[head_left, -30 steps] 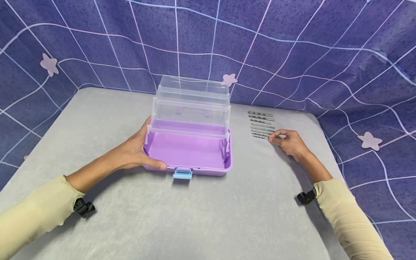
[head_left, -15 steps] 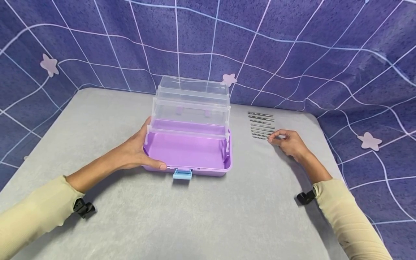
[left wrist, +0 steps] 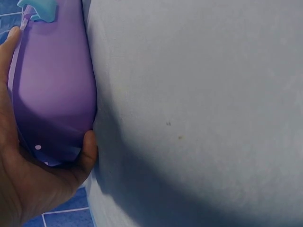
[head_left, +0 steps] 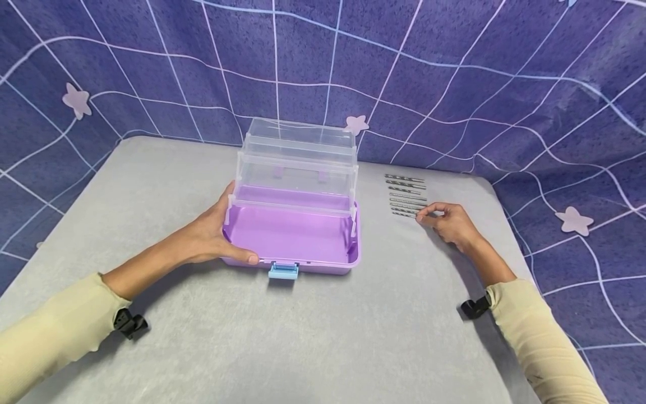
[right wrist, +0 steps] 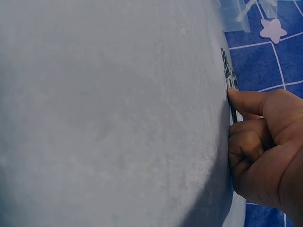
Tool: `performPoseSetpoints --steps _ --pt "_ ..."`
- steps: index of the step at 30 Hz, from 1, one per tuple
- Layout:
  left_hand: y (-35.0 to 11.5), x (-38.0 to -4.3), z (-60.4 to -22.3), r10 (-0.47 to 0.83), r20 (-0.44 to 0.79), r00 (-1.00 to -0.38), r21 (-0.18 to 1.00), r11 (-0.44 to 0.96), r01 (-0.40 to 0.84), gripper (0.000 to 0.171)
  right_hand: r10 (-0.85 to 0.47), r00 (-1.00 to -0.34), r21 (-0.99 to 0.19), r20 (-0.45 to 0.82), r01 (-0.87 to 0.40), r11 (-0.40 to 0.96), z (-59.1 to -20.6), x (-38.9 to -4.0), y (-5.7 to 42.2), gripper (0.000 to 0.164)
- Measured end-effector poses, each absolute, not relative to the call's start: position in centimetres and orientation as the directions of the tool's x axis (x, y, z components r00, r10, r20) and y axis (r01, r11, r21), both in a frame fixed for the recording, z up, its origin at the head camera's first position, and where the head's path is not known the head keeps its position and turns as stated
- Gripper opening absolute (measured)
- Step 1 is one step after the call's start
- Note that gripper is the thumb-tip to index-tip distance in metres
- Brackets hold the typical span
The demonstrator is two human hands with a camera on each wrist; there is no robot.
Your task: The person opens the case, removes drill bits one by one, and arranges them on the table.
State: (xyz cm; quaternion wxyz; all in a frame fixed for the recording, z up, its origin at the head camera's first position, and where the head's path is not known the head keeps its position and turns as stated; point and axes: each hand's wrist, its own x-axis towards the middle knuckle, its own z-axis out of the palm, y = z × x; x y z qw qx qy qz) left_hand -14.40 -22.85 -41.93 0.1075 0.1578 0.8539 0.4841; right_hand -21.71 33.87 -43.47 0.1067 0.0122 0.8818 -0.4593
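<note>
A purple toolbox [head_left: 292, 233] with clear fold-out trays [head_left: 298, 168] raised at its back stands in the middle of the head view. My left hand [head_left: 207, 233] grips its left end, thumb along the front rim and fingers round the side; the left wrist view shows the little finger low against the purple wall [left wrist: 54, 85]. To the right of the box lies a row of several metal drill bits [head_left: 406, 180]. My right hand [head_left: 446, 220] pinches the right end of the nearest drill bit [head_left: 402, 214] between thumb and forefinger. Its fingertips cover that end.
A light blue latch [head_left: 284, 271] hangs from the box's front. The grey tabletop [head_left: 303, 336] spreads around it. Behind and beside the table hangs a purple-blue cloth [head_left: 313, 56] with a line grid and pale stars. A black wrist camera [head_left: 130, 324] sits on each forearm.
</note>
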Motion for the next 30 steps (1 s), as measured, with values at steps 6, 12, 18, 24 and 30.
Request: performPoseSetpoints --steps 6,12,18,24,30 --pt "-22.8 -14.4 -41.9 0.372 -0.025 -0.928 0.854 0.491 0.173 0.167 -0.075 -0.976 -0.807 -0.202 0.123 0.577 -43.5 -21.7 33.9 0.039" --pt "-22.9 -14.3 -41.8 0.359 -0.041 -0.932 0.831 0.530 0.168 0.168 -0.067 -0.977 -0.804 -0.204 0.128 0.581 -43.2 -21.7 33.7 0.038" --pt "-23.0 -14.2 -41.5 0.354 -0.113 -0.928 0.799 0.587 0.127 0.172 -0.073 -0.977 -0.809 -0.198 0.121 0.575 -43.0 -21.8 33.9 0.038" --pt "-23.7 -14.6 -40.5 0.349 -0.238 -0.907 0.758 0.650 0.052 0.164 -0.053 -0.985 -0.791 -0.164 0.100 0.604 -41.6 -22.0 34.5 0.035" --pt "-25.8 -16.3 -37.9 0.318 -0.215 -0.923 0.681 0.727 0.091 0.148 -0.016 -0.999 -0.733 -0.050 0.026 0.679 -38.6 -22.7 35.4 0.041"
